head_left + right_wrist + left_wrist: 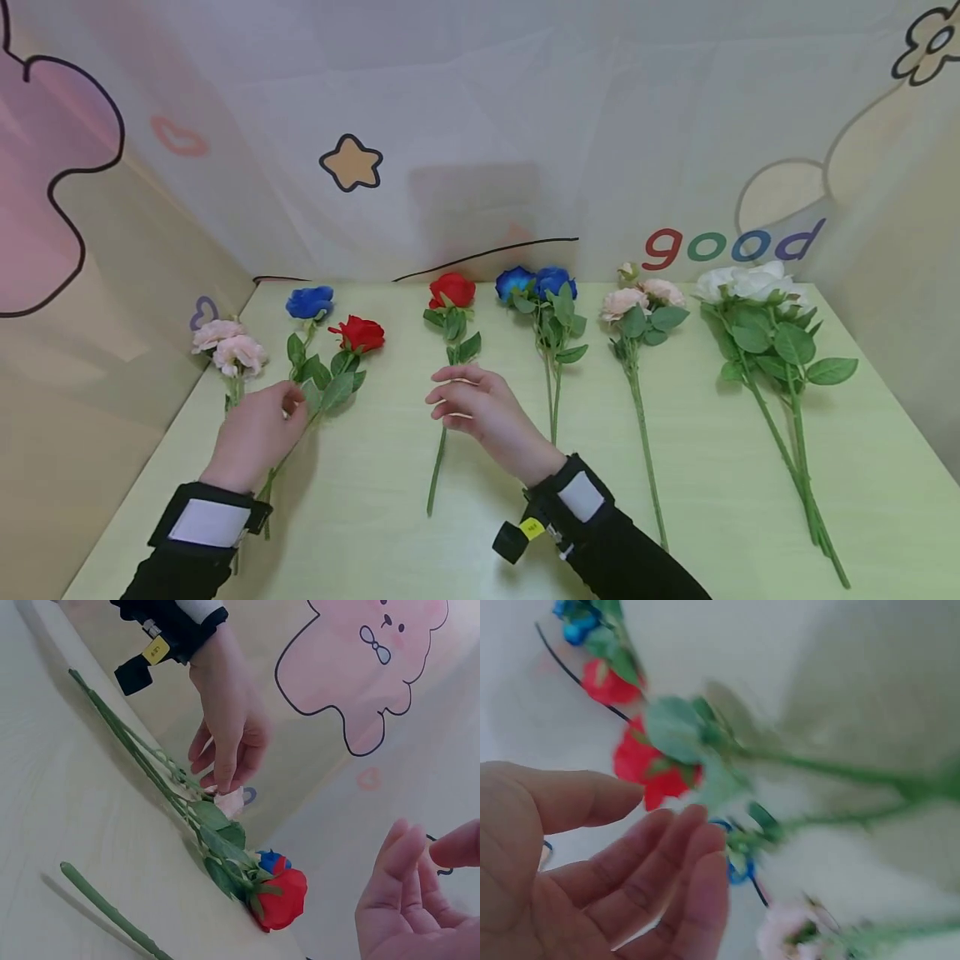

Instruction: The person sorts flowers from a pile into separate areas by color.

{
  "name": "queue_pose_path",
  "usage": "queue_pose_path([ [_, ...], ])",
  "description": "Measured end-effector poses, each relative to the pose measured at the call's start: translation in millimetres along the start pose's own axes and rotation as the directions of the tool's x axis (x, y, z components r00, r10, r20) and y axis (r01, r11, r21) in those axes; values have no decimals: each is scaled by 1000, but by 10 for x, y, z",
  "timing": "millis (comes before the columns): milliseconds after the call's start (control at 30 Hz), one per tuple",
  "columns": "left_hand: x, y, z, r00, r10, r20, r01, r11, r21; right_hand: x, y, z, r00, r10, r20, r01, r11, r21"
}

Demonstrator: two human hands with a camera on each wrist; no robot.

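My left hand [258, 433] hovers over the stems of a blue rose [310, 302] and a red rose [360, 333], which lie together at the left. In the left wrist view, its thumb and loosely bent fingers [641, 885] stand apart with nothing between them; the red rose [656, 769] shows beyond. Pale pink flowers [228, 346] lie just left of that hand. My right hand [487, 412] is above the stem of a single red rose [452, 290], fingers relaxed and holding nothing. The right wrist view shows the red-and-blue pair [281, 900] below my left hand [232, 735].
To the right on the pale table [360, 517] lie two blue roses [553, 282], light pink flowers [624, 303] and a bunch of white flowers [753, 283]. A printed cloth [480, 108] hangs behind the table, and walls rise at both sides.
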State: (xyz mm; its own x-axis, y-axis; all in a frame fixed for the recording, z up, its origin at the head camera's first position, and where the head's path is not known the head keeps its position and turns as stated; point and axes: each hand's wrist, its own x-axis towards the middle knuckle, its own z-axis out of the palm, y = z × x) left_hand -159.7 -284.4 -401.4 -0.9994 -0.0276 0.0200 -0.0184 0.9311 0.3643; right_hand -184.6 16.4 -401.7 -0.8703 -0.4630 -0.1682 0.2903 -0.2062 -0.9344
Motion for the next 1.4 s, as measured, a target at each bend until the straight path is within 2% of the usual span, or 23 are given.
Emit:
queue_pose_path([
  [100,-4,-163,-27,996,-58,67,56,998,33,41,27,54,1000,16,7,-16,1000,-5],
  [200,5,-271,-30,984,-108,140,102,993,54,59,47,91,1000,23,19,-22,1000,-21],
  [300,18,-329,-19,970,-136,201,123,990,74,54,57,114,999,31,26,-30,999,-36],
  [400,24,-355,-1,962,-141,235,124,988,86,46,67,122,999,42,32,-40,998,-47],
  [733,47,-451,58,955,-153,255,148,988,39,42,115,117,998,50,43,-48,997,-58],
  [967,49,-541,-7,953,-143,266,166,984,-68,19,114,93,998,44,42,-41,998,-55],
  [1233,81,-540,-93,924,-130,360,215,954,-208,2,130,33,999,49,23,-47,997,-61],
  [1333,82,-538,-80,928,-123,351,211,951,-225,-12,134,4,998,50,23,-48,997,-66],
  [1400,73,-527,-64,937,-121,327,202,953,-227,-23,136,-23,999,47,26,-45,997,-65],
])
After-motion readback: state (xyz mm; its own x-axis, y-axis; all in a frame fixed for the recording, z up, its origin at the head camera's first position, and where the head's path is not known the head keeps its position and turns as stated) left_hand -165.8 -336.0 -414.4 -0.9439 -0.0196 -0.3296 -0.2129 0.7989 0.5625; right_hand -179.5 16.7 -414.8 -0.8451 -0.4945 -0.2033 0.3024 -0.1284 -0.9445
